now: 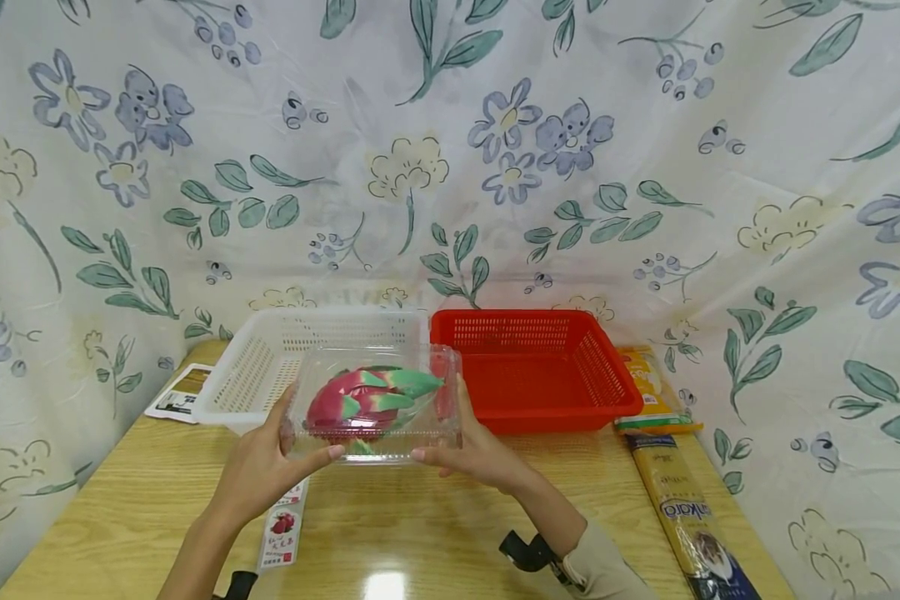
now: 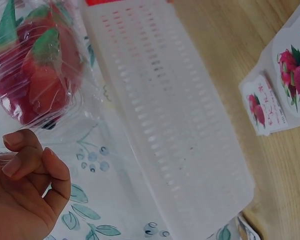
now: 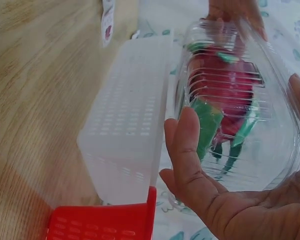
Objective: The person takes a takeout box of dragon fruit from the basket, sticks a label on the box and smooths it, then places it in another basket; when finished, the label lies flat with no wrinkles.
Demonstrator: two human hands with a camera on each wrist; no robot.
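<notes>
A clear plastic clamshell box (image 1: 420, 433) with a pink and green dragon fruit (image 1: 356, 400) inside is held up between both hands, above the table. My left hand (image 1: 262, 458) grips its left end, thumb along the front edge. On the right end, my right hand (image 1: 487, 454) holds it the same way, the thumb on the front edge. In the right wrist view the right fingers curl around the box's ridged side. The lid looks closed over the fruit. A strip of dragon fruit labels (image 1: 281, 533) lies on the table below the left hand.
Behind the box stand a white basket (image 1: 228, 375) and a red basket (image 1: 540, 417), side by side. A white-edged packet (image 1: 180, 396) lies at the left. On the right are an orange packet (image 1: 648, 387) and a gold coffee bag (image 1: 686, 508). A floral cloth (image 1: 450, 167) hangs behind the table.
</notes>
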